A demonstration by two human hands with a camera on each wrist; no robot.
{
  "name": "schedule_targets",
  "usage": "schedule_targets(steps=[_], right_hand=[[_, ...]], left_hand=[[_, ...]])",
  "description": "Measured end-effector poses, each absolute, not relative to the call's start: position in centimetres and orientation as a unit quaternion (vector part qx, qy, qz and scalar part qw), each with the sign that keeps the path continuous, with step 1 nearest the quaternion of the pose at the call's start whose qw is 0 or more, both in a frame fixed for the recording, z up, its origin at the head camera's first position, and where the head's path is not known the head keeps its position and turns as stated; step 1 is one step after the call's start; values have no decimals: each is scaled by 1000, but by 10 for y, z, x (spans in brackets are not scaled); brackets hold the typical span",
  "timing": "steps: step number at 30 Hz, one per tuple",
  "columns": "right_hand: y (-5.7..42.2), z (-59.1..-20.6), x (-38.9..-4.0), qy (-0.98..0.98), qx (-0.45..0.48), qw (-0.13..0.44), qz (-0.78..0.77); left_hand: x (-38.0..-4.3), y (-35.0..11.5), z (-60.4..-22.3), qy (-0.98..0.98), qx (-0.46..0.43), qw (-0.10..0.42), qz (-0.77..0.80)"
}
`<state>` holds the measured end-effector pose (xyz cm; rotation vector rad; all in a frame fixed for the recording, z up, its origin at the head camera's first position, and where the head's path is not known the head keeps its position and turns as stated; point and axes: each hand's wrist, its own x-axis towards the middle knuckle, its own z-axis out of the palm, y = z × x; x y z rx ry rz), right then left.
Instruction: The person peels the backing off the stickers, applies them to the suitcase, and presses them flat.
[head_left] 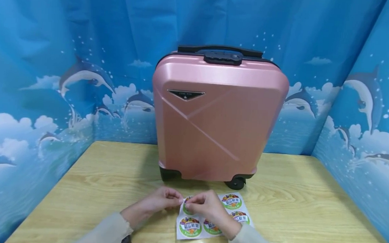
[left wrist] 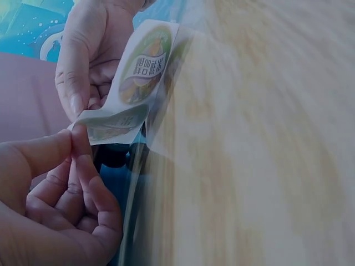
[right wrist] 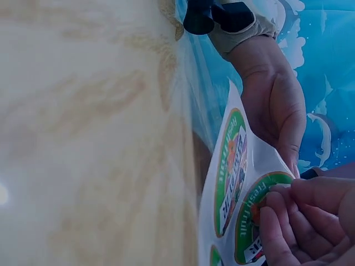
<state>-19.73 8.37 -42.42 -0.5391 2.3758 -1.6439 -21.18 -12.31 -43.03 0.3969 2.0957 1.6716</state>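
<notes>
A white sheet of round fruit stickers lies on the table, its upper left corner lifted. The left hand pinches that corner between thumb and forefinger, as the left wrist view shows with the left hand near the bent sheet. Right beside it, the right hand has thumb and forefinger at the top left sticker, pinching close to the same corner. In the right wrist view the right hand's curled fingers cover part of a green-rimmed sticker. Whether the sticker's edge is loose is hidden.
A pink hard-shell suitcase with a black handle stands upright on the wooden table, just behind the sheet. Blue dolphin-print curtains enclose the table at the back and sides.
</notes>
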Motion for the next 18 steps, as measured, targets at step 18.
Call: schedule_targets(steps=[18], right_hand=[[86,-424,-200,808,-174,106,-552]], left_hand=[[-212,-117,-433,744,163,213,612]])
